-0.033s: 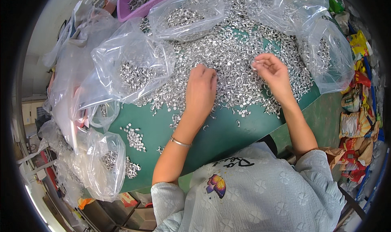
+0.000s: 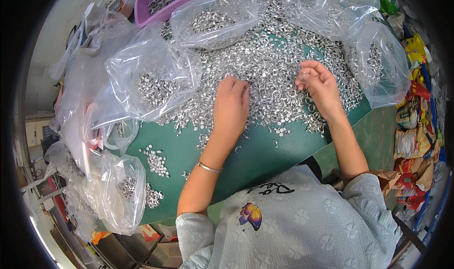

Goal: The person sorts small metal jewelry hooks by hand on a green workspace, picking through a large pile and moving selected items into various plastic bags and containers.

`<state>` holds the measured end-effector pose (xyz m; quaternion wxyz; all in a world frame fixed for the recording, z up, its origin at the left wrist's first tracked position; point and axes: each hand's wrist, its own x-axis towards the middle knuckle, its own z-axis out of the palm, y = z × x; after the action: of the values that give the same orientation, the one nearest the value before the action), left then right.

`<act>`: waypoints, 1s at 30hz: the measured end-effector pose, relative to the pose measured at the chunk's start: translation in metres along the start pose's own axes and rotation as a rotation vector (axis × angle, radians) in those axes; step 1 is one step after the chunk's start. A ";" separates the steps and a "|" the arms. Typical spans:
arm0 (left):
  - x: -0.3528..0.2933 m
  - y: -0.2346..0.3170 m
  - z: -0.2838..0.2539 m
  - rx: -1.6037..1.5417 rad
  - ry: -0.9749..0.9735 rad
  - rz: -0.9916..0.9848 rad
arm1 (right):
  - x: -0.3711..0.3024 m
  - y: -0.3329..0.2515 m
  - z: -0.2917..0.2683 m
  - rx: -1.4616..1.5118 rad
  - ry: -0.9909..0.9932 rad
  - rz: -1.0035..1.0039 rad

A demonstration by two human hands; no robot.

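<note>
A broad heap of small silvery curved metal pieces (image 2: 274,65) covers much of the green table (image 2: 203,146). My left hand (image 2: 231,106) is over the near middle of the heap, back up and fingers bent together. Its fingertips are hidden, so what they hold cannot be made out. To the right, my right hand (image 2: 322,87) is raised just over the heap with fingers curled toward the thumb. Between them shows a small shiny curved metal piece (image 2: 303,77), slightly blurred.
Clear plastic bags (image 2: 153,75) with metal pieces ring the heap, another bag (image 2: 124,193) lying at the near left. A purple bin (image 2: 172,5) stands at the far left. A small cluster of tiny pieces (image 2: 156,162) lies apart. Colourful packages (image 2: 410,146) line the right side.
My right hand has shifted slightly right, its fingers curling closer to the thumb. My left hand stays nearly in place, a touch lower.
</note>
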<state>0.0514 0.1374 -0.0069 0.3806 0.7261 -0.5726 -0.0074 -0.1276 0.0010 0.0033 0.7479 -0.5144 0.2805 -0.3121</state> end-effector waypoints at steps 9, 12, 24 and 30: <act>-0.008 0.000 -0.015 -0.885 0.045 -0.714 | -0.003 -0.012 -0.011 -0.778 -0.067 -0.056; -0.007 0.009 -0.021 -0.170 -0.066 -0.544 | 0.007 0.008 -0.012 -1.312 -0.154 -0.594; -0.002 0.004 -0.047 0.267 -0.039 -0.235 | 0.000 -0.005 -0.025 -1.193 0.091 -0.350; 0.001 0.008 -0.045 0.240 -0.048 -0.219 | -0.018 -0.001 -0.008 -1.334 -0.010 -0.432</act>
<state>0.0649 0.1605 0.0299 0.2744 0.8240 -0.4957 0.0022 -0.1459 0.0097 0.0038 0.1950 -0.9092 0.3003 -0.2124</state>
